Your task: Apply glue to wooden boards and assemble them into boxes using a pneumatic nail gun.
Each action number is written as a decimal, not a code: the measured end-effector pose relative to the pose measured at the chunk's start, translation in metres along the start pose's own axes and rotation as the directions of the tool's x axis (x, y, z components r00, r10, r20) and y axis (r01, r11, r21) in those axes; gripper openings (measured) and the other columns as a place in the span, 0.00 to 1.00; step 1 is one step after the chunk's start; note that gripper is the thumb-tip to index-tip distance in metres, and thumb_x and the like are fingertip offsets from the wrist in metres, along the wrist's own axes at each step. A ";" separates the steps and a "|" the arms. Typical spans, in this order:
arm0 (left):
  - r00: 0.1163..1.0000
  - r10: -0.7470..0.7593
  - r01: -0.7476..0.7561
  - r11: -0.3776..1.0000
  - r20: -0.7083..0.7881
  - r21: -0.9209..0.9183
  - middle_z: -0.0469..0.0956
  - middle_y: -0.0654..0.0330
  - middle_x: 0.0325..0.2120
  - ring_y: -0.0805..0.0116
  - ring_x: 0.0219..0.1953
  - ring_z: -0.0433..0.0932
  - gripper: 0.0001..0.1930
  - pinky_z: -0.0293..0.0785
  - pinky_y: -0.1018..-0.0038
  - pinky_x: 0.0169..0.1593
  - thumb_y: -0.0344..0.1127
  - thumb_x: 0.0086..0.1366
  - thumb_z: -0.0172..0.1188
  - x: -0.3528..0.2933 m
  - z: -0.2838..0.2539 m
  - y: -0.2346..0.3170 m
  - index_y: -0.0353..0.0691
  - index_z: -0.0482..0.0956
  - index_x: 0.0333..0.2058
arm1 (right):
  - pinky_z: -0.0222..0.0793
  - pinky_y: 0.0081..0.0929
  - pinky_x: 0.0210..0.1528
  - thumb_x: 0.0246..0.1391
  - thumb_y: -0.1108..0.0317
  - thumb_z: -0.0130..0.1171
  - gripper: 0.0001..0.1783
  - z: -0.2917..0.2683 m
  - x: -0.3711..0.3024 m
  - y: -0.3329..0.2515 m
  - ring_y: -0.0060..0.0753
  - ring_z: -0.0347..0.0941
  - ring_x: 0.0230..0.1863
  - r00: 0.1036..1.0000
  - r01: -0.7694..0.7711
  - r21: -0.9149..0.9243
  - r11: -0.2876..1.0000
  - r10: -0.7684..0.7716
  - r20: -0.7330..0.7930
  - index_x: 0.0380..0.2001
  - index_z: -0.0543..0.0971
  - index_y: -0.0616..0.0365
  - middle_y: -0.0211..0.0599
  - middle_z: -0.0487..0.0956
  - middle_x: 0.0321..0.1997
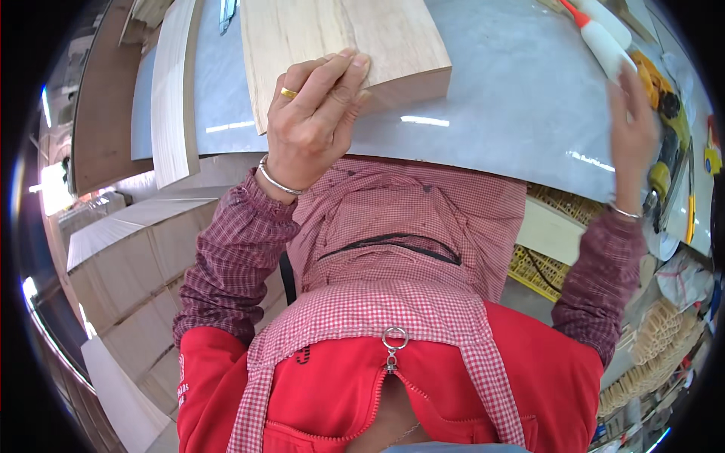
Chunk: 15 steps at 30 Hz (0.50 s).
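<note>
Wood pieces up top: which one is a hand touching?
The wide wooden piece near the top middle: the left hand rests on it. No hand touches the narrow wooden piece to its left.

Bench (491,132): smooth grey-blue top, white light reflections (425,121) along its near side. Left of bench: brown panel (109,106); farther left, a bright white patch (55,189), window or lamp, unclear at the rim. Below bench's near edge, rightward: yellow lattice crate (529,270), grey floor (532,305).
</note>
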State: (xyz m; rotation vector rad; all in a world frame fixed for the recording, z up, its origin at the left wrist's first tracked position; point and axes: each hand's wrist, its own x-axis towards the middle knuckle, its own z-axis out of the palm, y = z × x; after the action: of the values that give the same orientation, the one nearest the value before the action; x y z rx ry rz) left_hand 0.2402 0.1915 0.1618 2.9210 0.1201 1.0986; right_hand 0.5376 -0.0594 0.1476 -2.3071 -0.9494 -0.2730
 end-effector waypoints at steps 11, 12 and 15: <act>1.000 0.010 -0.010 1.000 0.025 0.024 0.78 0.61 0.45 0.66 0.40 0.76 0.19 0.71 0.76 0.46 0.27 0.50 0.66 0.002 -0.003 0.003 0.38 0.81 0.45 | 0.67 0.39 0.53 0.57 0.54 0.50 0.31 -0.082 -0.029 0.168 0.53 0.71 0.53 0.902 -0.338 -0.592 0.731 0.431 0.017 0.59 0.65 0.62 0.52 0.74 0.54; 1.000 0.017 -0.018 1.000 0.021 0.020 0.78 0.61 0.45 0.66 0.40 0.76 0.19 0.71 0.76 0.46 0.27 0.50 0.66 0.002 -0.005 0.002 0.38 0.81 0.45 | 0.67 0.39 0.52 0.56 0.54 0.50 0.32 -0.081 -0.026 0.174 0.54 0.72 0.51 0.885 -0.366 -0.609 0.703 0.465 0.005 0.59 0.64 0.63 0.53 0.75 0.52; 1.000 0.000 0.000 1.000 -0.008 0.025 0.78 0.62 0.45 0.67 0.40 0.76 0.20 0.71 0.75 0.46 0.27 0.50 0.66 -0.004 -0.008 0.001 0.38 0.81 0.45 | 0.68 0.41 0.49 0.53 0.54 0.52 0.34 -0.080 -0.003 0.181 0.57 0.74 0.46 0.849 -0.407 -0.664 0.628 0.528 -0.021 0.57 0.63 0.66 0.56 0.76 0.49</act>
State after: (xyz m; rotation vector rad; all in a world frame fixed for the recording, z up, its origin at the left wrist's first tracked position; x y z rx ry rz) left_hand 0.2324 0.1899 0.1652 2.9384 0.1347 1.1176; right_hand 0.6645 -0.2101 0.1243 -3.1772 -0.2785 -0.1867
